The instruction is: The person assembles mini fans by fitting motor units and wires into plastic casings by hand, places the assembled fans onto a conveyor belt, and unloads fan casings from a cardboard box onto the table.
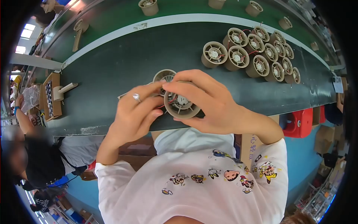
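My right hand (pixel 209 102) is wrapped around a beige round fan housing (pixel 181 114), whose open end with spokes and a white hub faces up toward me. Red and dark wires (pixel 160 107) come out over the housing's left side. Fingers of my left hand (pixel 136 110), with a ring on one of them, are closed around these wires at the rim; the exact grip is partly hidden. Just behind, a second beige round piece with a grille (pixel 164 75) lies on the dark green work surface (pixel 112 67), partly covered by my hands.
Several beige fan housings with red wires (pixel 238 58) stand grouped at the right. A cardboard box of small parts (pixel 52 97) and a beige handled piece (pixel 65 90) are at the left. More housings (pixel 148 6) stand beyond the pale rail (pixel 179 18). Another person (pixel 41 156) sits at the left.
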Demonstrator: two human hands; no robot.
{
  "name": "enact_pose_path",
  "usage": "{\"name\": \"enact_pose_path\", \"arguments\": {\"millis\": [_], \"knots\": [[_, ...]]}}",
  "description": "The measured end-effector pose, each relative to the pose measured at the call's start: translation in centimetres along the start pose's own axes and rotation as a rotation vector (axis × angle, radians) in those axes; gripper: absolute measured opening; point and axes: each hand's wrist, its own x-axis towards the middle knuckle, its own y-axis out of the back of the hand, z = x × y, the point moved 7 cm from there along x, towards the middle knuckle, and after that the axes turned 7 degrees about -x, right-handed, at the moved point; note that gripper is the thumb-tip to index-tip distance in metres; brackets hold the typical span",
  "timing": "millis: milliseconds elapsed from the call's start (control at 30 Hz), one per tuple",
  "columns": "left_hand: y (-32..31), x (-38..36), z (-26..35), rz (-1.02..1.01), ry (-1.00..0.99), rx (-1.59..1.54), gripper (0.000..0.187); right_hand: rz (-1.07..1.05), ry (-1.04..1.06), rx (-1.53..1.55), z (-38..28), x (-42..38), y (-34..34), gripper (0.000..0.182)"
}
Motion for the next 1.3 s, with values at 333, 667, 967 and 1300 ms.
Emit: {"name": "enact_pose_path", "arguments": {"millis": [333,667,967,1300], "knots": [[-0.7,-1.3,-1.3,0.087,0.370,-0.681,0.018,0.081,0.013,0.171,0.5,-1.6,-0.2,0.058],[-1.7,-2.7,-1.9,0.292,0.441,-0.983,0.029,0.154,0.070,0.097,0.7,-1.5,-0.9,0.046],[-2.8,-3.3,-1.9,0.334,0.503,-1.105,0.028,0.177,0.095,0.280,1.4,-1.8,-0.6,0.039],[-3.7,-2.6,-2.0,0.369,0.444,-1.258,0.026,0.164,0.105,-0.073,-0.4,-1.2,0.1,0.039]]}}
